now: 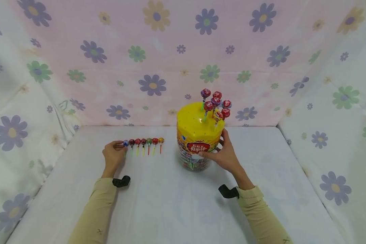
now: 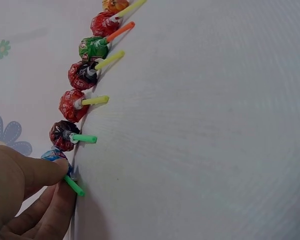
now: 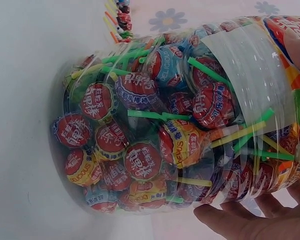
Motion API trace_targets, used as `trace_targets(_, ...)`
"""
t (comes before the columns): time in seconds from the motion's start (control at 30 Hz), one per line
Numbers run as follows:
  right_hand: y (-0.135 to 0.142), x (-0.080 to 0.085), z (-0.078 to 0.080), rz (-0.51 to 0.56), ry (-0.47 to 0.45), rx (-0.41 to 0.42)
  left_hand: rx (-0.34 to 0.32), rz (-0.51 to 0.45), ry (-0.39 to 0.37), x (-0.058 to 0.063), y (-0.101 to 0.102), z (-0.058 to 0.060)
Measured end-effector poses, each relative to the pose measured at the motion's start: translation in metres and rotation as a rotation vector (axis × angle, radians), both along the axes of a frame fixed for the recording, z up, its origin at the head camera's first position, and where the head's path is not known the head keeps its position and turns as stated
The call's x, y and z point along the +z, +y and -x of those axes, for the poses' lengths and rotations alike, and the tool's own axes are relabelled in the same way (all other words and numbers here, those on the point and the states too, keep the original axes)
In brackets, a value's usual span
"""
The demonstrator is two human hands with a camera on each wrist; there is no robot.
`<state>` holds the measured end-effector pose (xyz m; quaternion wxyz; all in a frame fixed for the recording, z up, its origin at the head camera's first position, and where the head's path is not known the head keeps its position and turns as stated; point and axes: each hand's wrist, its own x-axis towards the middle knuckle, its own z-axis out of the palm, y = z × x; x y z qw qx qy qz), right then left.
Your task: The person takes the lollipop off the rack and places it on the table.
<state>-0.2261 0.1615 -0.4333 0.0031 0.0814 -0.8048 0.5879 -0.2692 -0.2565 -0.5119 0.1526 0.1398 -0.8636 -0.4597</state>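
Observation:
At the left end of a row of wrapped lollipops, my left hand pinches a blue lollipop between thumb and fingers. Its green stick points toward the near side. Beside it lies a dark-wrapped lollipop with a green stick. My right hand grips the right side of a big clear plastic jar, thumb at the front label and fingers round behind. The jar stands upright on the white table and is filled with lollipops. Several lollipops stick up from holes in its yellow lid.
The rest of the row includes a green lollipop, a red lollipop and an orange-yellow lollipop, all left of the jar. Behind the white table hangs a flowered cloth, with more cloth at both sides.

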Motion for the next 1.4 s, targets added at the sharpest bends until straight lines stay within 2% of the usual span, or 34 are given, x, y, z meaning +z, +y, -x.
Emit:
trace_targets(0.4, -0.001, -0.001, 0.0, 0.0, -0.007, 0.007, 0.025, -0.005, 0.006, 0.003, -0.004, -0.01)
trace_targets(0.57, -0.001, -0.001, 0.0, -0.001, -0.008, 0.004, 0.027, 0.011, 0.006, 0.011, -0.004, -0.015)
trace_targets(0.67, -0.001, -0.001, 0.0, 0.0, -0.001, 0.009, 0.008, 0.013, 0.018, 0.016, -0.003, -0.017)
trace_targets(0.77, -0.001, 0.0, 0.0, -0.005, 0.005, 0.011, -0.048, -0.038, 0.033, 0.024, 0.001, -0.019)
trace_targets(0.83, -0.001, 0.0, 0.001, -0.01, 0.006, 0.012, -0.101, -0.099, 0.04, 0.035, 0.009, -0.02)
trace_targets(0.97, 0.001, 0.0, 0.002, -0.011, 0.005, 0.011, -0.208, -0.165, 0.079, 0.066, 0.037, -0.024)
trace_targets(1.07, 0.002, -0.001, 0.002, -0.007, 0.002, 0.011, -0.284, -0.176, 0.141, 0.089, 0.06, -0.025)
trace_targets(1.3, 0.003, -0.001, 0.002, -0.008, -0.008, 0.013, -0.486, -0.395, 0.277, 0.14, 0.112, -0.027)
trace_targets(1.4, 0.003, -0.001, 0.002, -0.011, -0.01, 0.011, -0.55, -0.419, 0.309, 0.159, 0.132, -0.029)
